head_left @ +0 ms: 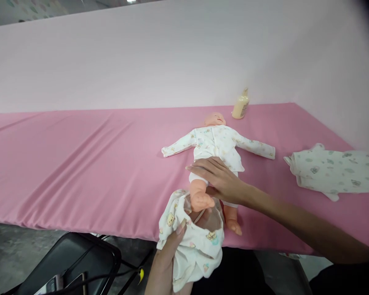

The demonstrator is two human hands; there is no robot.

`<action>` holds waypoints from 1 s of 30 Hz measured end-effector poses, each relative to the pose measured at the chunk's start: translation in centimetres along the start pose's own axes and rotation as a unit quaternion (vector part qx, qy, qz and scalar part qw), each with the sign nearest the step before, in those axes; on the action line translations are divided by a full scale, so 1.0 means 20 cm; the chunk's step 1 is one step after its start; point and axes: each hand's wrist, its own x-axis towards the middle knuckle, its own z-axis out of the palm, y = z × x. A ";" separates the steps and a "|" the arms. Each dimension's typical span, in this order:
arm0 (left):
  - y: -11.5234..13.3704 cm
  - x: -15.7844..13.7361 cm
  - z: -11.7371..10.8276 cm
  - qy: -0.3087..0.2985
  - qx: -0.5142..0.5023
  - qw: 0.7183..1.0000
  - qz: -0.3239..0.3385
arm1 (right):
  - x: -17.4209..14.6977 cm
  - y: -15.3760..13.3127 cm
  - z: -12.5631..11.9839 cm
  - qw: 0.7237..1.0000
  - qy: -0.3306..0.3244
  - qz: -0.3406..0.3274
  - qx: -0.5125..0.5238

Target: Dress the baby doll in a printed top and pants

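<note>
A baby doll point(215, 119) lies on its back on the pink-covered table, its head toward the wall. It wears a white printed long-sleeved top point(217, 143), arms spread wide. My left hand point(172, 246) is closed on white printed baby pants point(195, 250) at the table's front edge, the opening held wide around one doll foot point(200, 200). My right hand point(221, 180) is wrapped over the thigh of that leg, its fingers partly hidden behind it. The doll's other foot point(233, 221) rests beside the pants, outside them.
A pale yellow pump bottle point(240, 105) stands behind the doll near the wall. Folded white printed clothing point(335, 170) lies at the right on the pink cloth point(89, 172). Below the table's front left stands a black chair point(80, 254) with devices and cables on it.
</note>
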 end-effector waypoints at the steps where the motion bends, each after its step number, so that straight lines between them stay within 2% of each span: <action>1: 0.00 0.00 -0.01 0.001 0.002 1.000 -0.001 | 0.00 0.00 0.01 1.000 -0.001 -0.007 -0.014; 6: -0.01 0.02 -0.07 0.004 -0.011 1.000 0.002 | -0.01 -0.03 0.05 0.994 0.000 -0.029 -0.103; 13: -0.05 0.09 0.02 -0.031 -0.066 0.996 -0.061 | 0.00 -0.12 0.07 0.981 -0.032 -0.024 -0.189; 16: -0.07 0.11 0.03 -0.016 -0.074 0.994 -0.073 | -0.02 -0.14 0.04 0.982 -0.067 -0.028 -0.174; 20: -0.07 0.12 0.01 -0.007 -0.070 0.995 -0.070 | -0.06 -0.14 -0.02 0.993 -0.089 -0.014 -0.074; 23: -0.07 0.12 0.01 0.007 -0.064 0.996 -0.066 | -0.10 -0.18 -0.07 0.996 -0.047 0.060 0.038; 26: -0.07 0.11 0.01 0.013 -0.058 0.995 -0.077 | -0.13 -0.28 -0.11 0.976 -0.002 0.161 0.144; 28: -0.07 0.11 0.02 0.022 -0.045 0.996 -0.080 | -0.14 -0.35 -0.13 0.955 -0.033 0.221 0.196; 30: -0.07 0.10 0.02 0.032 -0.029 0.995 -0.085 | -0.14 -0.41 -0.14 0.929 -0.090 0.272 0.233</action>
